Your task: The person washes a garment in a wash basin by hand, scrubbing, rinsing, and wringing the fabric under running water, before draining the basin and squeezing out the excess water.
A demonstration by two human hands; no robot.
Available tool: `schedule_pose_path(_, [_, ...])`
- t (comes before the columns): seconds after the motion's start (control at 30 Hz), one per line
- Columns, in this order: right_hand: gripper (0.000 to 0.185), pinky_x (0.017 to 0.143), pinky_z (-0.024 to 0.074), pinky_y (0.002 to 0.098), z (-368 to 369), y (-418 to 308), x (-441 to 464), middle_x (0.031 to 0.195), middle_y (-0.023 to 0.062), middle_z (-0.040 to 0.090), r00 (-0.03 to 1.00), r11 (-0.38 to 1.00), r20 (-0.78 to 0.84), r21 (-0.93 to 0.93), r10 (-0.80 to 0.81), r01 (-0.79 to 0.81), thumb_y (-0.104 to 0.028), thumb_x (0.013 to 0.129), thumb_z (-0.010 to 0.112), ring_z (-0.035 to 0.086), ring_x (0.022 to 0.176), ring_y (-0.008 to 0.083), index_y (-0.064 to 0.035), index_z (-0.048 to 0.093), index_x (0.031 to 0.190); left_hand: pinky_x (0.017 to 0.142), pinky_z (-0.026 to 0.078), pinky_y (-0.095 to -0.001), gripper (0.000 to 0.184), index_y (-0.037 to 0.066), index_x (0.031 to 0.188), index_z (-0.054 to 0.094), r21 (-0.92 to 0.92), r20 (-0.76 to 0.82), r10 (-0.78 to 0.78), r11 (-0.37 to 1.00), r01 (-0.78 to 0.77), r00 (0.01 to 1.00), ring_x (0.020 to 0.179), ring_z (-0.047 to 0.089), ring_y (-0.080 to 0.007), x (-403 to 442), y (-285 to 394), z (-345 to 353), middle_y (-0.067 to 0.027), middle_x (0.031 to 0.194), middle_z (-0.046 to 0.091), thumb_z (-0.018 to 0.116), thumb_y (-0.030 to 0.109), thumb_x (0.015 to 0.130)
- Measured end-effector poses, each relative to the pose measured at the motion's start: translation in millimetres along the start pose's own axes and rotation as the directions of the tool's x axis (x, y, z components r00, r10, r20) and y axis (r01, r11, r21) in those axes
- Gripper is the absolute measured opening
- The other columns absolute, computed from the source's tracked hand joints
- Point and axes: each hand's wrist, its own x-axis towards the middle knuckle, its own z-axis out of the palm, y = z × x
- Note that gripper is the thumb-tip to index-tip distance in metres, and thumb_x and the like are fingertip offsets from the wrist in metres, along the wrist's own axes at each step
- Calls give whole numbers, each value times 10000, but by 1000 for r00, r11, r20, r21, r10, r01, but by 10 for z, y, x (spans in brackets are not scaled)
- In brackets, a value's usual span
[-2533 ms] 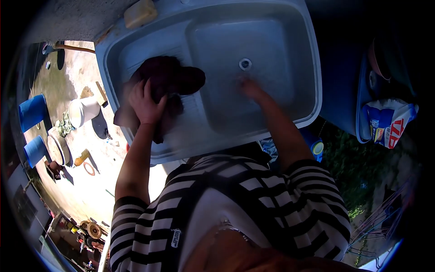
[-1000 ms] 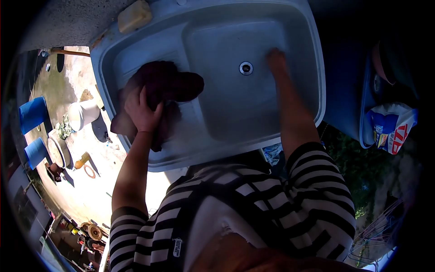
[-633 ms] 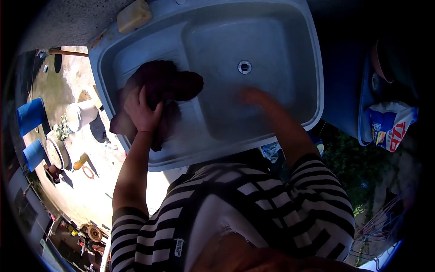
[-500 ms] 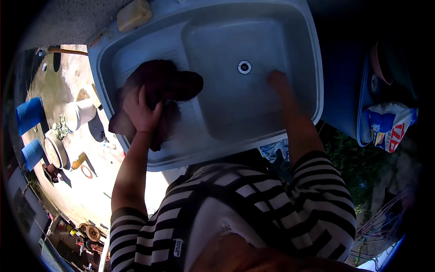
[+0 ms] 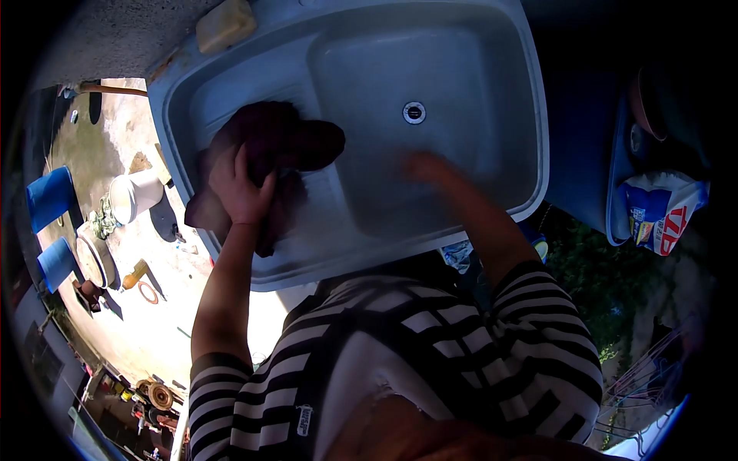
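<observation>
A bunched dark maroon cloth point(image 5: 269, 131) lies on the ribbed left side of the grey washing sink point(image 5: 538, 161). My left hand point(image 5: 240, 184) is closed on its near part, thumb set apart from the fingers and some fingertips hidden in the folds. Over the deeper right basin, my right hand point(image 5: 429, 167) is smeared by motion. Nothing shows in it, and its fingers cannot be made out. The round drain point(image 5: 414, 113) is just beyond it.
A yellowish bar of soap point(image 5: 225, 25) sits on the far left rim. At the right, a blue, white and red bag point(image 5: 659, 211) rests beside a bowl point(image 5: 646, 107). On the ground to the left are a white bucket point(image 5: 134, 196) and blue containers point(image 5: 50, 198).
My right hand has swept left across the basin, from its right side to below the drain. The left hand and the cloth have stayed in place.
</observation>
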Motion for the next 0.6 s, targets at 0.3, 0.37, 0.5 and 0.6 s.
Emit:
schedule_pose_path(0.3, [423, 979, 544, 517, -1261, 677, 888, 1212, 172, 669, 573, 954, -785, 73, 235, -291, -261, 840, 645, 637, 1140, 404, -121, 698, 1236, 1113, 334, -525, 753, 115, 1422, 561, 18, -18, 30, 999, -30, 999, 1311, 492, -381, -38, -57, 42, -154, 1389, 562, 767, 437, 774])
schedule_pose_path(0.37, [445, 1004, 536, 526, -1045, -2, 1074, 1362, 142, 605, 614, 991, -779, 85, 128, -99, -309, 832, 691, 595, 1225, 393, -202, 694, 1264, 1143, 323, -524, 747, 107, 1417, 558, 31, 3, 12, 999, -12, 1000, 1359, 475, -368, -50, -57, 48, -144, 1429, 548, 755, 438, 777])
schedule_pose_path(0.5, [271, 969, 515, 491, -188, -428, 932, 1183, 132, 705, 887, 873, -162, -320, -433, 368, -274, 926, 630, 643, 1124, 357, -143, 719, 1146, 1141, 326, -525, 746, 105, 1420, 556, 23, 9, 4, 1000, -5, 1000, 1359, 476, -368, -8, -37, 47, -149, 1426, 548, 750, 441, 783])
schedule_pose_path(0.6, [304, 970, 522, 496, 32, -146, 130, 1170, 166, 707, 987, 994, -133, -80, -86, 76, -320, 989, 567, 661, 1113, 356, -107, 724, 1139, 1140, 329, -522, 742, 104, 1417, 557, 18, 14, 6, 1000, -6, 1000, 1358, 477, -367, -43, -53, 33, -152, 1423, 549, 749, 441, 784])
